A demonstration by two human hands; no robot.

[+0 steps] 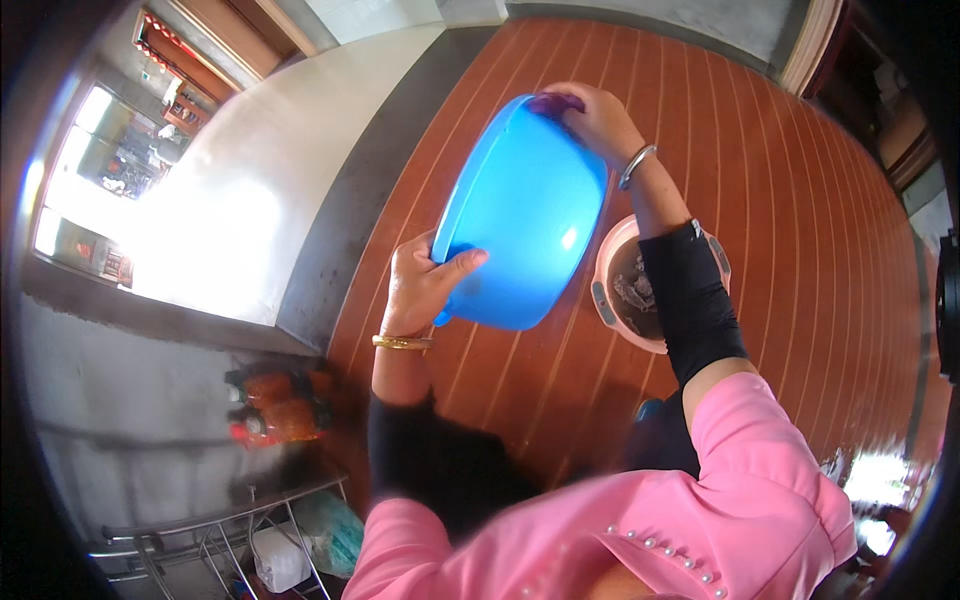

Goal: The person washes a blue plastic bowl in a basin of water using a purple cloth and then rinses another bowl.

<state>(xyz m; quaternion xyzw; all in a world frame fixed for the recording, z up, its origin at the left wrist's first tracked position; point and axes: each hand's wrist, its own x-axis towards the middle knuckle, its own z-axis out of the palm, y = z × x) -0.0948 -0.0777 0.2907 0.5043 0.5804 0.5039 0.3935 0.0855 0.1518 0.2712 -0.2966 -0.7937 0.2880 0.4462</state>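
A blue plastic basin [536, 217] is held up off the floor, tipped on its side so that its outer wall faces me. My left hand [427, 281] grips its rim at the near left, thumb lying over the outer wall. At the far end, my right hand [600, 120] presses a dark purple cloth [555, 106] against the basin near the rim. Below and to the right, a pink basin [607, 300] with grey handles stands on the floor. It holds murky water with a grey cloth [634, 289] in it; my right forearm covers part of it. The blue basin's inside is hidden.
Reddish-brown striped flooring [795, 247] spreads around me. Large bottles of orange liquid [285, 409] stand at the left by a grey wall [127, 390]. A metal rack [202, 532] with a white container [281, 559] is at the lower left. Bright light enters through a doorway [82, 202].
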